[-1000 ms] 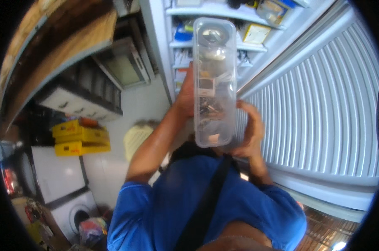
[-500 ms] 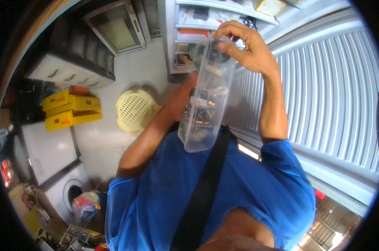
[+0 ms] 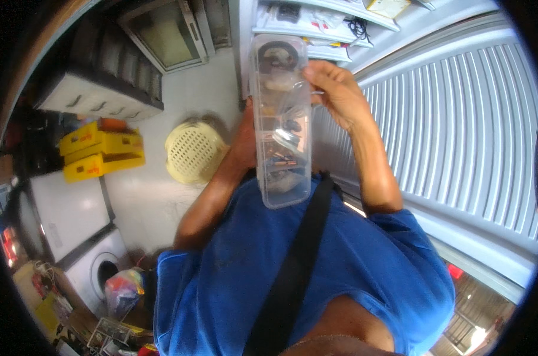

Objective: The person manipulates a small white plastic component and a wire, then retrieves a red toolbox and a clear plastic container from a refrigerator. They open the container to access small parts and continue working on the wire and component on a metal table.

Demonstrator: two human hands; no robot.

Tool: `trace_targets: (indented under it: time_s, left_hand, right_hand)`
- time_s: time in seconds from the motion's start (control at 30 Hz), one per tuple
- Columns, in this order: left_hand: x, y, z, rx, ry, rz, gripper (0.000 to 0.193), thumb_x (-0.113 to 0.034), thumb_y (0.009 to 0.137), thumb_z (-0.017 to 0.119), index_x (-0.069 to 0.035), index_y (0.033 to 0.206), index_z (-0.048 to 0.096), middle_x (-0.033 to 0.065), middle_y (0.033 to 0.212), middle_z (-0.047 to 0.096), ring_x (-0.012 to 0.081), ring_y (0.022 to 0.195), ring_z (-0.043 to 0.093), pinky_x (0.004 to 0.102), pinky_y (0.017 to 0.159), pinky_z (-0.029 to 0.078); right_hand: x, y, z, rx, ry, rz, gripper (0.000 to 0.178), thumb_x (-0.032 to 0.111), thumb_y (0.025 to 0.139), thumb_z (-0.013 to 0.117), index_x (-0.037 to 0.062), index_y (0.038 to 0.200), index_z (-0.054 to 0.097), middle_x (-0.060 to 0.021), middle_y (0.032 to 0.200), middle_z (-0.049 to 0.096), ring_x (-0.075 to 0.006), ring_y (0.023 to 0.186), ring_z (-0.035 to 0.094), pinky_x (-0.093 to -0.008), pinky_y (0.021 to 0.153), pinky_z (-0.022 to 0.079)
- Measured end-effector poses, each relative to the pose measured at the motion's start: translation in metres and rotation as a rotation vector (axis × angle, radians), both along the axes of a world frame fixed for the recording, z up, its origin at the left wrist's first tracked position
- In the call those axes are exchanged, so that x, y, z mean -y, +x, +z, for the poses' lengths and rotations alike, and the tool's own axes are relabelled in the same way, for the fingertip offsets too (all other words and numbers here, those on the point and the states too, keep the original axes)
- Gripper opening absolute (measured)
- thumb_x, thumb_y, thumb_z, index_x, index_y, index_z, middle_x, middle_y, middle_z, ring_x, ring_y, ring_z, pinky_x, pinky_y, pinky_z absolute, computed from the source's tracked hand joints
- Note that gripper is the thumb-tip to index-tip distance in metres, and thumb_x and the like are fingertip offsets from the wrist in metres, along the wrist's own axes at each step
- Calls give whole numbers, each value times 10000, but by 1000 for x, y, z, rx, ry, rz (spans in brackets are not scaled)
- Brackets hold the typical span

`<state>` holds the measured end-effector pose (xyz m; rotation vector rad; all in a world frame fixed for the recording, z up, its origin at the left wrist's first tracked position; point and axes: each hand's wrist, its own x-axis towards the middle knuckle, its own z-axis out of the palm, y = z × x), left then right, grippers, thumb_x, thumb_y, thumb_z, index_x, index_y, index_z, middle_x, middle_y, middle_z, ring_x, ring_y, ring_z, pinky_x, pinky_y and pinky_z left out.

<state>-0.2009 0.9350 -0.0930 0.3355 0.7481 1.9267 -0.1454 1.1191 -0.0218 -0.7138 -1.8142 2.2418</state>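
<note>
In front of my chest stands a long clear plastic compartment box (image 3: 269, 193), its length running away from me. Its sections hold a dark round ring-shaped item, clear bags and small metal-looking parts too blurred to name. My left hand (image 3: 244, 139) supports the box along its left side, with most of its fingers hidden behind it. At the far right edge of the box, my right hand (image 3: 338, 95) has its thumb and fingertips bent against the rim. The lid looks closed, though glare makes this hard to judge.
Shelves (image 3: 316, 26) with loose items stand ahead, beside a ribbed metal shutter (image 3: 459, 136) on the right. On the left are a pale yellow perforated stool (image 3: 194, 153), yellow crates (image 3: 102, 151), a drawer unit (image 3: 97, 101) and a front-loading washer (image 3: 100, 267).
The box has turned from a tilted position so its broad top faces up, and it has moved slightly left. My right hand has slid from its far end down to its right edge.
</note>
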Motion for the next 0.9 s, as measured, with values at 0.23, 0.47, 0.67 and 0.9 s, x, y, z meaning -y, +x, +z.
trace_targets:
  time_s: [0.23,0.47,0.67,0.9]
  left_hand:
    - [-4,5,25,-144,-25,105,375,-267,1004,523,-14,1282,528,95,1112,642,163,957,647,321,804,563]
    - [2,9,27,-125,-69,100,417,-275,1016,515,-20,1342,467,104,1152,630,186,996,639,331,865,544]
    - [0,11,19,-191,-76,88,454,-353,1059,400,-35,1383,424,108,1224,600,206,1042,628,344,897,531]
    - [-4,9,-7,-429,-132,146,596,-278,897,678,-25,1378,433,133,1295,561,264,1185,547,403,1026,435]
  right_hand:
    - [-5,-7,-23,-171,-134,16,244,252,971,632,106,785,571,43,653,561,-28,528,499,-165,477,404]
    - [-9,-8,-28,-268,-41,37,260,239,990,600,110,765,573,50,583,526,-23,459,456,-186,427,391]
    - [-10,-8,-26,-269,-78,11,275,256,987,607,89,768,597,24,578,562,-29,439,488,-194,410,416]
    - [-15,-3,-38,-249,-104,-41,253,270,942,678,103,760,628,59,596,552,0,477,474,-173,446,416]
